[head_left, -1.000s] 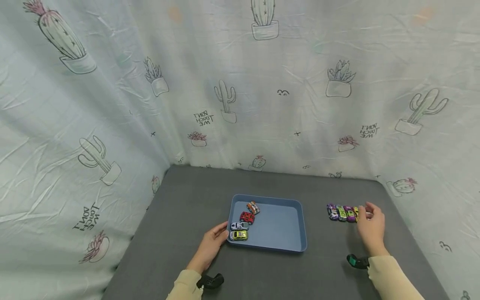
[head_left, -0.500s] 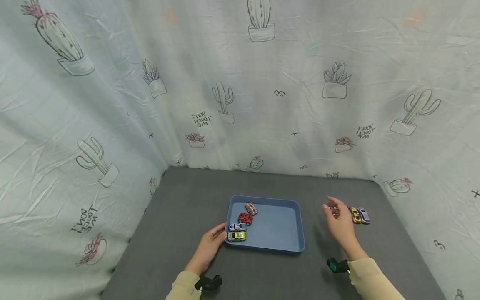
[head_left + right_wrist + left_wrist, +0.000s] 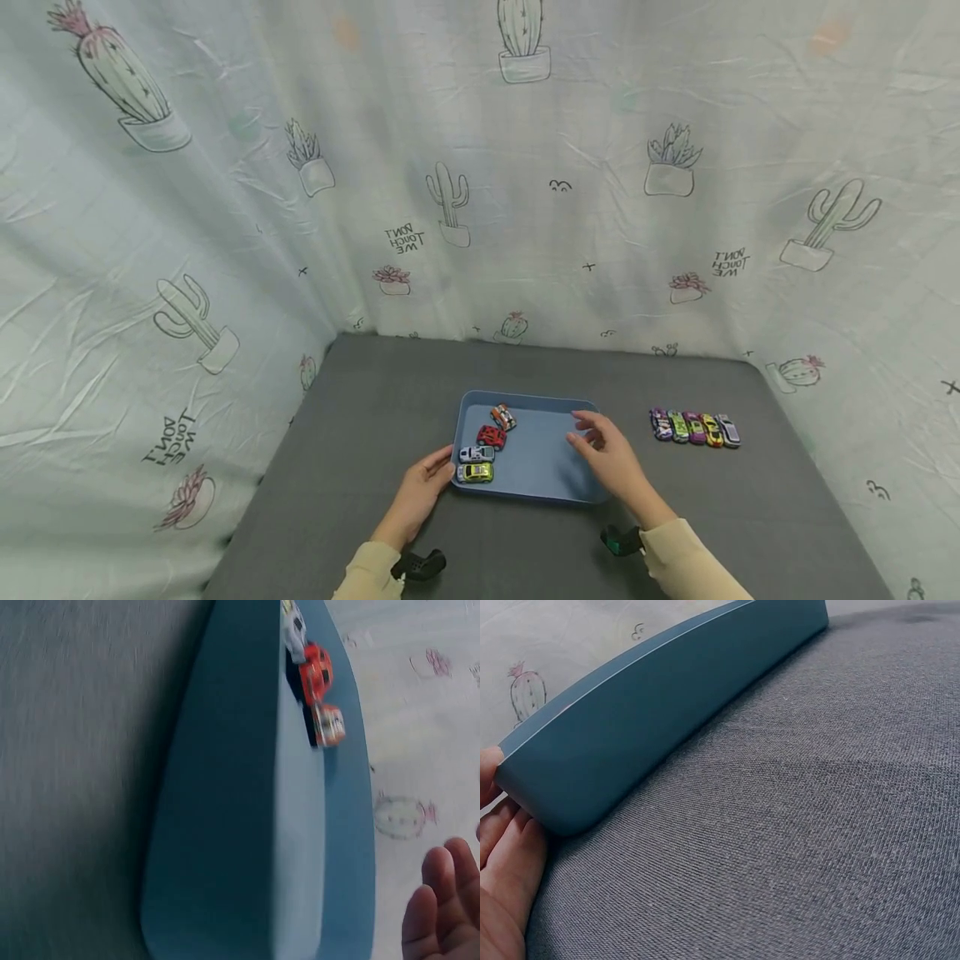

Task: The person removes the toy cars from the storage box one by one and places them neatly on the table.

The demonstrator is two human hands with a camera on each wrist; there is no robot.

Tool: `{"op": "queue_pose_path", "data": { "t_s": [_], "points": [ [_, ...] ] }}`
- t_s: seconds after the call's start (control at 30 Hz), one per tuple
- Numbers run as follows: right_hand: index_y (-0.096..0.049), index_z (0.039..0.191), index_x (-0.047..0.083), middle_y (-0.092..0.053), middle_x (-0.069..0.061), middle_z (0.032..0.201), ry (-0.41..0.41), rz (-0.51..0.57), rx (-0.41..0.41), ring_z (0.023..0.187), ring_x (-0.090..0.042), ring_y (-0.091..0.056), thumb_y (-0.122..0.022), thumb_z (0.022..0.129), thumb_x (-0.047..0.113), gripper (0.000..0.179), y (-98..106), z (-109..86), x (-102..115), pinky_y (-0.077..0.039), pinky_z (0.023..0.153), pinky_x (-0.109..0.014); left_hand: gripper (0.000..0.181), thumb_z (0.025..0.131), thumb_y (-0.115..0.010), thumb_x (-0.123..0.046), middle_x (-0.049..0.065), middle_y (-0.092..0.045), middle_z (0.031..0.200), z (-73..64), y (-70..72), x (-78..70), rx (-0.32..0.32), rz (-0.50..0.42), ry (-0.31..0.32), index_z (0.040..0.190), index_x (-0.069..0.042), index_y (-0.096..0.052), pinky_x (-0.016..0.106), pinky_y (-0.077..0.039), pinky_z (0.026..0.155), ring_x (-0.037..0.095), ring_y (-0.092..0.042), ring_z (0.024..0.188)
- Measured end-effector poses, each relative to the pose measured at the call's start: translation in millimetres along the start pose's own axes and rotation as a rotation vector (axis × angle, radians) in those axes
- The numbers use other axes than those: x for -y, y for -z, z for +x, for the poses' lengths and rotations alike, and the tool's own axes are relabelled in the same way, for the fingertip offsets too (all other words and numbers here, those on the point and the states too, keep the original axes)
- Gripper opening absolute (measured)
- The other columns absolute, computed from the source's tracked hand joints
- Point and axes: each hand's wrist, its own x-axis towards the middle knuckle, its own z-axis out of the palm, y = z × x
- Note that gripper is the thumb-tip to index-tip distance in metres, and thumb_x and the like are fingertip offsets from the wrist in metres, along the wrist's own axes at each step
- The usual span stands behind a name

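Note:
A shallow blue tray (image 3: 536, 450) lies on the grey table. Along its left side sit several toy cars: an orange and white car (image 3: 503, 417), a red car (image 3: 491, 436), a silver car (image 3: 476, 454) and a yellow car (image 3: 475, 473). My left hand (image 3: 422, 485) holds the tray's near left corner, thumb at the rim and the other fingers against the outside wall. Over the tray's right side hovers my right hand (image 3: 611, 458), fingers parted and loosely bent, nothing visible between them.
On the table to the right of the tray, several more toy cars (image 3: 695, 428) stand side by side in a row. A pale curtain (image 3: 525, 208) with cactus prints surrounds the table's back and sides. Each wrist carries a black device (image 3: 619, 540).
My right hand has moved left from the row of cars to above the tray's right side, carrying nothing visible. The left hand stays at the tray's corner; the cars look unmoved.

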Motion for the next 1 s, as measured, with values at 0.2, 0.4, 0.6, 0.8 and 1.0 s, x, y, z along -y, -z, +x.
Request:
{"op": "queue_pose_path", "data": {
  "t_s": [0.2, 0.4, 0.6, 0.8, 1.0],
  "points": [
    [-0.061, 0.127, 0.018, -0.063, -0.011, 0.112, -0.018, 0.021, 0.13, 0.087, -0.012, -0.058, -0.072, 0.089, 0.031, 0.042, -34, 1.3, 11, -0.05, 0.073, -0.029, 0.045, 0.099, -0.058, -0.02, 0.017, -0.053, 0.137, 1.0, 0.1, -0.4, -0.007, 0.004, -0.001, 0.141, -0.005, -0.05, 0.036, -0.044, 0.101, 0.026, -0.051, 0.125],
    [-0.06, 0.128, 0.011, -0.061, -0.011, 0.115, -0.014, 0.038, 0.255, 0.088, -0.014, -0.058, -0.072, 0.088, 0.038, 0.05, -61, 1.9, 15, -0.051, 0.071, -0.03, 0.045, 0.099, -0.058, -0.017, 0.019, -0.052, 0.137, 0.5, -0.5, 0.4, 0.009, -0.012, -0.019, 0.14, -0.003, -0.049, 0.034, -0.045, 0.1, 0.027, -0.051, 0.124],
    [-0.061, 0.126, 0.012, -0.061, -0.008, 0.114, -0.025, 0.058, 0.341, 0.09, -0.015, -0.059, -0.071, 0.089, 0.033, 0.044, -79, 5.5, 18, -0.052, 0.073, -0.033, 0.046, 0.098, -0.058, -0.018, 0.02, -0.052, 0.137, 0.3, -0.1, 0.6, 0.012, 0.001, -0.026, 0.14, -0.002, -0.049, 0.036, -0.045, 0.101, 0.028, -0.051, 0.124],
    [-0.065, 0.119, 0.011, -0.064, -0.003, 0.113, -0.035, 0.097, 0.402, 0.097, -0.018, -0.06, -0.073, 0.088, 0.031, 0.037, -94, 9.4, 17, -0.052, 0.081, -0.038, 0.047, 0.098, -0.059, -0.021, 0.018, -0.053, 0.137, 0.6, 1.4, 2.8, 0.008, 0.021, -0.017, 0.141, -0.003, -0.049, 0.037, -0.045, 0.101, 0.026, -0.052, 0.123],
    [-0.068, 0.114, 0.01, -0.065, 0.001, 0.107, -0.012, 0.087, 0.424, 0.099, -0.019, -0.059, -0.075, 0.086, 0.029, 0.034, -103, 10.6, 14, -0.05, 0.085, -0.039, 0.046, 0.099, -0.058, -0.021, 0.018, -0.052, 0.138, 0.5, -0.1, -0.5, 0.008, 0.022, 0.001, 0.141, -0.004, -0.049, 0.04, -0.043, 0.103, 0.027, -0.05, 0.126]
  ]
}}
